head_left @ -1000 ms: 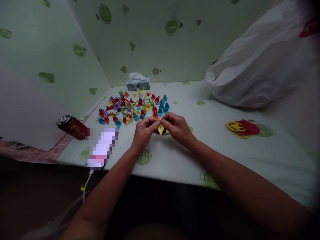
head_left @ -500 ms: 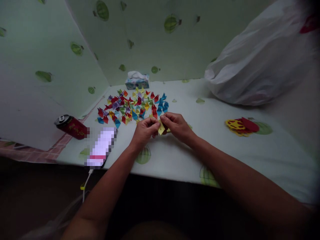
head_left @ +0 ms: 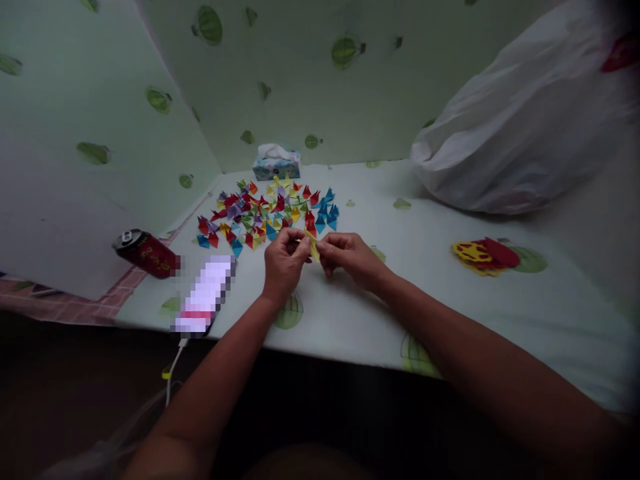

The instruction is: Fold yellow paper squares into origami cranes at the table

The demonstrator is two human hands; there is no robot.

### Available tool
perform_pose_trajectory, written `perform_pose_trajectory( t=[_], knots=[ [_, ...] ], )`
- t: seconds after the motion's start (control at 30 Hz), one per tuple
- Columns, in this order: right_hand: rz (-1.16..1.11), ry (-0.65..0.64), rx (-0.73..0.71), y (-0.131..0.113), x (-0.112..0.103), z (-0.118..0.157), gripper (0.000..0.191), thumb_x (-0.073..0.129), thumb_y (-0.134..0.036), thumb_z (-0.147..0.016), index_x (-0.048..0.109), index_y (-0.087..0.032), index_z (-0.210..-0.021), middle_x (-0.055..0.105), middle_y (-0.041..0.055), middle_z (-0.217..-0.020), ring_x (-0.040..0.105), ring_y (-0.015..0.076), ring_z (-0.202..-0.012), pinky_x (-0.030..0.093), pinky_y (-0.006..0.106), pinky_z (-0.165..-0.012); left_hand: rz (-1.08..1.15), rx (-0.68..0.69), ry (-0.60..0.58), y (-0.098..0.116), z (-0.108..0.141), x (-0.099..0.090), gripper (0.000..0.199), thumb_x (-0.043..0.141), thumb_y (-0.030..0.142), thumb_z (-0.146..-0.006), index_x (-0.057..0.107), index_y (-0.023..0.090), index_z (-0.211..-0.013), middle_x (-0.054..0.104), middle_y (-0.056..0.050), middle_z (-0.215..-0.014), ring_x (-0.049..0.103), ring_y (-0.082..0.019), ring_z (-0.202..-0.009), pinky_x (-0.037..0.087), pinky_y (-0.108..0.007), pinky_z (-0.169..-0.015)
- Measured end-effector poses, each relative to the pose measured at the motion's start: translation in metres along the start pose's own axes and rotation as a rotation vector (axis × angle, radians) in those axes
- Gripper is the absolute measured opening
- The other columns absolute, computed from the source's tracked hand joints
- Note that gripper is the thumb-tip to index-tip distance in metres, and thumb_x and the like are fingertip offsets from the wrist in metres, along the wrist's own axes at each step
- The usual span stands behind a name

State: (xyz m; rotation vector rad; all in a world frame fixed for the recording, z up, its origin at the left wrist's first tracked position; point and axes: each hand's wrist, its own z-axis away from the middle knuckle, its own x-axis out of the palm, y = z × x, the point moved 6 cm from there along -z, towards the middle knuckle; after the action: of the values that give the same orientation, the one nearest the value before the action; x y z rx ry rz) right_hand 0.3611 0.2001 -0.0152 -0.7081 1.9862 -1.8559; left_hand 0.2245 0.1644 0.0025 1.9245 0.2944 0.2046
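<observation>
A small piece of folded yellow paper [head_left: 313,247] is pinched between my two hands, above the front middle of the table. My left hand [head_left: 286,261] grips its left side with thumb and fingers. On the other side my right hand [head_left: 350,259] is closed on it between thumb and curled fingers. The paper looks narrow and slanted, and the fingers cover much of it. Just beyond the hands lies a pile of folded paper cranes [head_left: 257,212] in red, blue, yellow, green and purple.
A tissue box [head_left: 277,167] stands behind the pile. To the left are a dark red can [head_left: 150,255], tilted in view, and a phone [head_left: 207,290] on a white cable [head_left: 173,367]. Red and yellow cut-out pieces [head_left: 485,255] lie right, below a big white plastic bag [head_left: 500,133].
The yellow paper has turned from a broad diamond shape to a narrow slanted one. Both hands have shifted slightly left, and my fingers have changed their hold.
</observation>
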Motion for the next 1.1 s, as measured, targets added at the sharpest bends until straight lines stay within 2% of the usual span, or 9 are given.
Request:
perform_pose_trajectory(
  t=[0.13, 0.3, 0.5, 0.7, 1.0, 1.1],
  knots=[
    [-0.108, 0.009, 0.039, 0.006, 0.004, 0.001, 0.046, 0.082, -0.057, -0.071, 0.057, -0.018, -0.065, 0.059, -0.0034, -0.056, 0.053, 0.0085, -0.045, 0.044, 0.022, -0.045, -0.059, 0.060, 0.020, 0.000, 0.002, 0.000, 0.015, 0.071, 0.030, -0.083, 0.062, 0.018, -0.083, 0.064, 0.002, -0.076, 0.060, -0.007, -0.058, 0.053, -0.020, -0.057],
    [-0.098, 0.040, 0.003, 0.002, 0.005, 0.002, 0.045, 0.082, -0.054, -0.069, 0.055, -0.019, -0.062, 0.055, -0.0051, -0.054, 0.050, 0.0075, -0.045, 0.043, 0.022, -0.045, -0.035, 0.062, -0.028, 0.000, 0.004, 0.002, 0.015, 0.073, 0.031, -0.084, 0.066, 0.019, -0.090, 0.066, 0.001, -0.083, 0.061, -0.008, -0.061, 0.054, -0.021, -0.058],
    [-0.071, 0.017, -0.010, 0.000, 0.006, 0.002, 0.043, 0.079, -0.053, -0.074, 0.055, -0.019, -0.061, 0.056, -0.0041, -0.052, 0.049, 0.0078, -0.045, 0.041, 0.022, -0.045, -0.160, 0.185, 0.005, 0.014, 0.007, 0.001, 0.016, 0.071, 0.030, -0.088, 0.068, 0.018, -0.078, 0.060, 0.000, -0.081, 0.058, -0.008, -0.061, 0.050, -0.021, -0.055],
    [-0.121, -0.003, -0.018, 0.000, 0.009, 0.004, 0.041, 0.077, -0.050, -0.079, 0.055, -0.019, -0.063, 0.058, -0.0032, -0.055, 0.052, 0.0082, -0.047, 0.042, 0.023, -0.047, -0.180, 0.202, 0.041, 0.015, 0.009, -0.001, 0.015, 0.070, 0.029, -0.088, 0.068, 0.019, -0.077, 0.060, 0.000, -0.081, 0.057, -0.009, -0.063, 0.047, -0.022, -0.054],
    [-0.142, 0.012, -0.026, -0.001, 0.008, 0.003, 0.039, 0.081, -0.044, -0.075, 0.056, -0.018, -0.060, 0.057, -0.0040, -0.055, 0.051, 0.0071, -0.046, 0.042, 0.022, -0.046, -0.181, 0.240, 0.034, 0.019, 0.007, -0.002, 0.015, 0.072, 0.025, -0.086, 0.069, 0.020, -0.072, 0.064, -0.001, -0.078, 0.058, -0.014, -0.077, 0.048, -0.027, -0.073],
    [-0.191, 0.027, 0.026, 0.004, 0.006, 0.003, 0.035, 0.081, -0.040, -0.072, 0.057, -0.018, -0.060, 0.059, -0.0036, -0.054, 0.052, 0.0076, -0.046, 0.043, 0.021, -0.046, -0.100, 0.173, 0.000, 0.013, 0.005, 0.000, 0.012, 0.073, 0.026, -0.085, 0.070, 0.020, -0.075, 0.067, -0.001, -0.079, 0.061, -0.014, -0.078, 0.050, -0.027, -0.077]
  ],
)
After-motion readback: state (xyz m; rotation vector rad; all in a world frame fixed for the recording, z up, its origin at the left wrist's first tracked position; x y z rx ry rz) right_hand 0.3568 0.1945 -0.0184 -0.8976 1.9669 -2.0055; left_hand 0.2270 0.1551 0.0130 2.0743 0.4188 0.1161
